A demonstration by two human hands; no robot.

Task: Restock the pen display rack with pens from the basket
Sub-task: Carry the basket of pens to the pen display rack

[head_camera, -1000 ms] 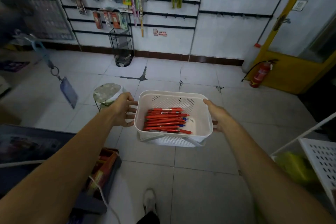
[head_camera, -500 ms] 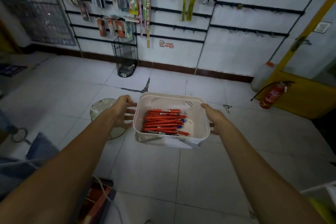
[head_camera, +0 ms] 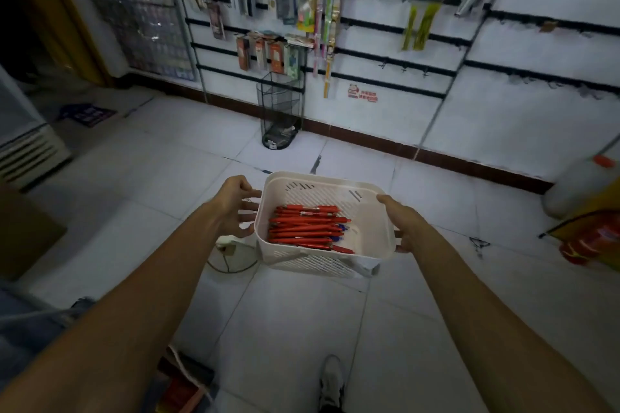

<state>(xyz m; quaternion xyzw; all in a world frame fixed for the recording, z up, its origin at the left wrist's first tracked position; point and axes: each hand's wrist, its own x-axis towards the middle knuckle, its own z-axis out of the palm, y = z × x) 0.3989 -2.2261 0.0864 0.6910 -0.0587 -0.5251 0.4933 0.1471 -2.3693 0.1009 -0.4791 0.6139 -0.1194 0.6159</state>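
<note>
I see a big white tile floor [head_camera: 141,198] and a white wall [head_camera: 503,104] with black rails, where packs [head_camera: 268,54] hang. A tall black wire stand [head_camera: 280,111] sits on the floor by the wall, well apart from the basket; only floor tiles lie between them. On the right are a white jug [head_camera: 577,184] and a red fire extinguisher [head_camera: 590,241]. The white basket [head_camera: 312,261] is up in the air between both hands. The left hand [head_camera: 235,204] presses spread fingers on its left side. The right hand [head_camera: 402,225] grips the right side, thumb on the rim. Red pens [head_camera: 305,228] lie piled inside. A thin cable [head_camera: 231,265] lies on the floor below.
</note>
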